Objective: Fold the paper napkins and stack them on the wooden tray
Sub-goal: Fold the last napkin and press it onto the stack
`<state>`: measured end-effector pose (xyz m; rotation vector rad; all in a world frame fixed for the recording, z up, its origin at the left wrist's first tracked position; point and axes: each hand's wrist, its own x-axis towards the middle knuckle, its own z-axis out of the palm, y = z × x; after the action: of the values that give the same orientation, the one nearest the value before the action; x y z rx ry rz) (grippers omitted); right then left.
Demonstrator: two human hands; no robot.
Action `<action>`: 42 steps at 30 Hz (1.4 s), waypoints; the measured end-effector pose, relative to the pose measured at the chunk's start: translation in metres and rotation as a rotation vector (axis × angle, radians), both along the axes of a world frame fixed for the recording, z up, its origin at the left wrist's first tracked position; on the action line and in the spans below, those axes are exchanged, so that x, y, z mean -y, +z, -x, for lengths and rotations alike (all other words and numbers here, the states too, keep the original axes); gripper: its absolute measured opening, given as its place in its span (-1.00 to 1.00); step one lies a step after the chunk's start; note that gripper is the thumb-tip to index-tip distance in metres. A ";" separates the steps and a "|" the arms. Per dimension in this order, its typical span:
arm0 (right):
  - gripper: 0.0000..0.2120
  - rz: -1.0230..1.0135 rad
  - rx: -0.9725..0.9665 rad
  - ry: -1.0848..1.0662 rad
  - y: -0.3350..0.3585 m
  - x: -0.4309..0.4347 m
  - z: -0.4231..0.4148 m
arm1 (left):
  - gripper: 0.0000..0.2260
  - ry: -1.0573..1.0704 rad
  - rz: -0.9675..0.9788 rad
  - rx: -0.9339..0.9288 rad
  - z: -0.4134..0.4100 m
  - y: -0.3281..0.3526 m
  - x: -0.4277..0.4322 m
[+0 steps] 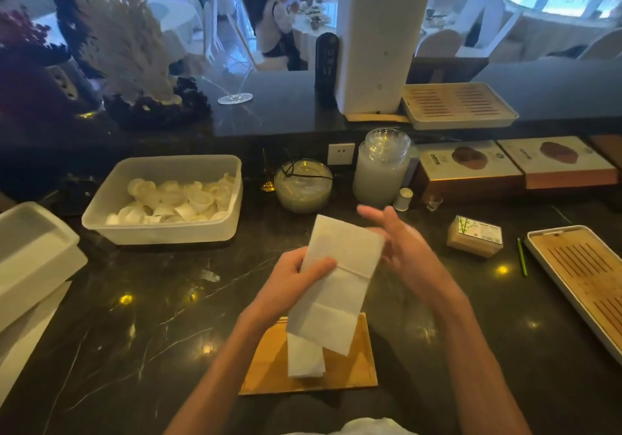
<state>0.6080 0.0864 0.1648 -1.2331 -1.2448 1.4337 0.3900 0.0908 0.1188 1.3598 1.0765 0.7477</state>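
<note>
The left hand (296, 276) pinches a long white paper napkin (336, 283) by its left edge, thumb on top, holding it above the worktop (134, 317). The right hand (404, 246), blurred, hovers at the napkin's right edge, fingers spread. Below lies the wooden tray (356, 367), carrying one folded napkin (304, 357).

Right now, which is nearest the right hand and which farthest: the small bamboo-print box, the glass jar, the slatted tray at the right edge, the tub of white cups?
From the right hand:
1. Bamboo-print box, just to its right.
2. Glass jar, behind it by the wall.
3. Slatted tray, at the right edge.
4. Tub of cups, far left, beyond the left hand holding the napkin.
</note>
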 end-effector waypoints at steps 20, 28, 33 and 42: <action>-0.91 0.091 0.100 -0.265 -0.063 0.026 0.031 | -0.63 0.224 0.197 0.138 0.006 -0.027 0.022; -0.87 0.140 0.096 -0.214 -0.071 0.023 0.030 | -0.69 0.258 0.190 0.155 0.007 -0.031 0.022; -0.92 0.132 0.089 -0.228 -0.075 0.023 0.029 | -0.77 0.285 0.221 0.153 0.006 -0.034 0.021; -0.91 0.120 0.102 -0.229 -0.074 0.024 0.026 | -0.73 0.299 0.228 0.101 0.000 -0.038 0.023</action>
<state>0.5821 0.0622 0.0905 -1.4954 -1.0570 1.3065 0.3901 0.0680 0.0809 0.9696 1.2580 0.8718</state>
